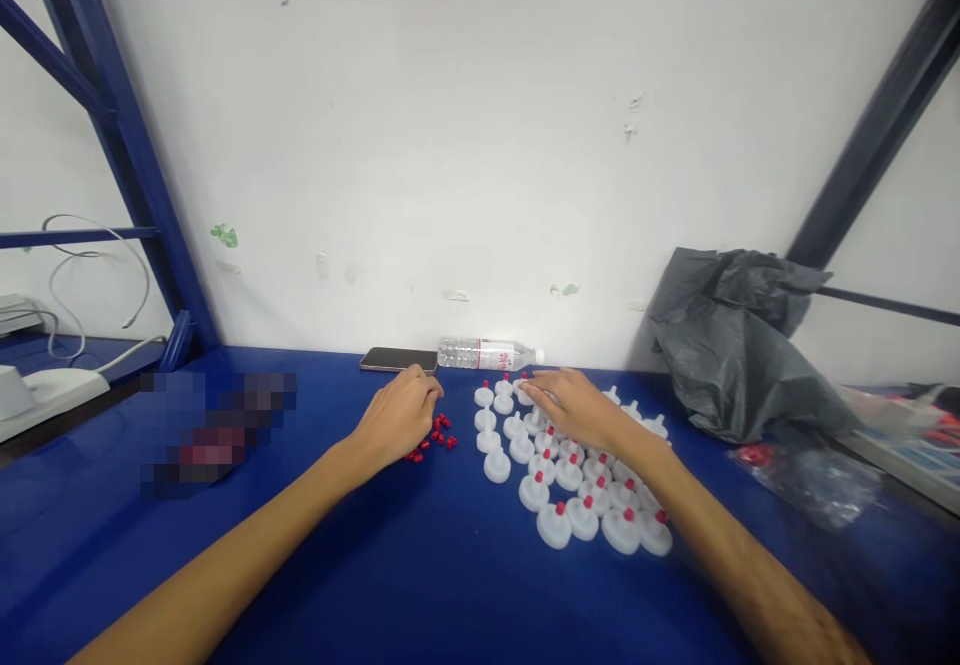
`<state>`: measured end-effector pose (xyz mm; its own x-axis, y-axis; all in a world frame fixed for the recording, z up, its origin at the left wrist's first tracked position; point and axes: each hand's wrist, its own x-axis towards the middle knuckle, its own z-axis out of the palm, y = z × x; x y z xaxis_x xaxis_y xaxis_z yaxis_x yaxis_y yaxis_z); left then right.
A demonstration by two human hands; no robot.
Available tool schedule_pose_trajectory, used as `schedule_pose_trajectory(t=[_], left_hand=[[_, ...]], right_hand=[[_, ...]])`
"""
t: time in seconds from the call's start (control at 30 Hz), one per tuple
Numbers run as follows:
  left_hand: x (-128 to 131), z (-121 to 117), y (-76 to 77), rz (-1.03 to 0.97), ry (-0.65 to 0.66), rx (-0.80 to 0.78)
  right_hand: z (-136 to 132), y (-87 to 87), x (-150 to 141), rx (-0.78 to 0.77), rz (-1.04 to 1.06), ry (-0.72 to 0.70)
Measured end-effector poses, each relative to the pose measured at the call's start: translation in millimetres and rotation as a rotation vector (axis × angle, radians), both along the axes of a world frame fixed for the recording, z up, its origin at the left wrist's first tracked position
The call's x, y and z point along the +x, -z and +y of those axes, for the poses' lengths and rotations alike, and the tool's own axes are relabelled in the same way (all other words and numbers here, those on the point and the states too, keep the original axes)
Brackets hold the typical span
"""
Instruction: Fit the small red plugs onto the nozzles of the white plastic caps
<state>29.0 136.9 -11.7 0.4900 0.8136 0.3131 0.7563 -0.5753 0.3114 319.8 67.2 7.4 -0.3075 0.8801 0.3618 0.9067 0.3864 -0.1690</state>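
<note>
My left hand (401,413) is closed, fingertips curled down beside a small pile of red caps (439,435). Whatever may be between those fingers is hidden. Across from it, my right hand (574,407) reaches over a group of white, round, funnel-like plastic pieces (554,527) with narrow necks. Its thumb and forefinger close around a white piece with a red cap (524,381) at the back of the group. Many pieces carry red caps on their necks; several at the left and back right have bare necks. My right forearm hides part of the group.
A phone (397,359) and a clear plastic bottle (491,354) lie along the wall. A dark grey bag (724,345) and a clear plastic bag (814,480) are at the right. A blurred-out object (221,435) lies left. Blue posts (135,135) frame the blue table.
</note>
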Motion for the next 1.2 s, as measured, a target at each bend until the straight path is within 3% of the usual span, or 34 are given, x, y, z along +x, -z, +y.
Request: schedule_pose_trajectory(t=[0.33,0.57,0.8,1.1,1.2], left_hand=[[1.5,-7.5,-10.5,0.098,0.001,0.014],[1.7,-9.5,-8.0,0.120,0.016,0.026],[2.0,-11.1,-8.4,0.188,0.022,0.020],[2.8,-14.6,-11.5,0.096,0.014,0.039],[2.4,-14.7,-13.8,0.004,0.000,0.071]], right_hand=[[-7.4,-7.6,-11.1,-0.081,0.026,0.010],[-7.4,-6.4,-12.0,-0.087,0.032,-0.008],[-19.2,-17.0,-23.8,-0.010,0.084,-0.044],[28.3,-2.7,-50.2,-0.043,-0.101,-0.187],[30.3,-4.3,-54.5,0.004,-0.090,-0.220]])
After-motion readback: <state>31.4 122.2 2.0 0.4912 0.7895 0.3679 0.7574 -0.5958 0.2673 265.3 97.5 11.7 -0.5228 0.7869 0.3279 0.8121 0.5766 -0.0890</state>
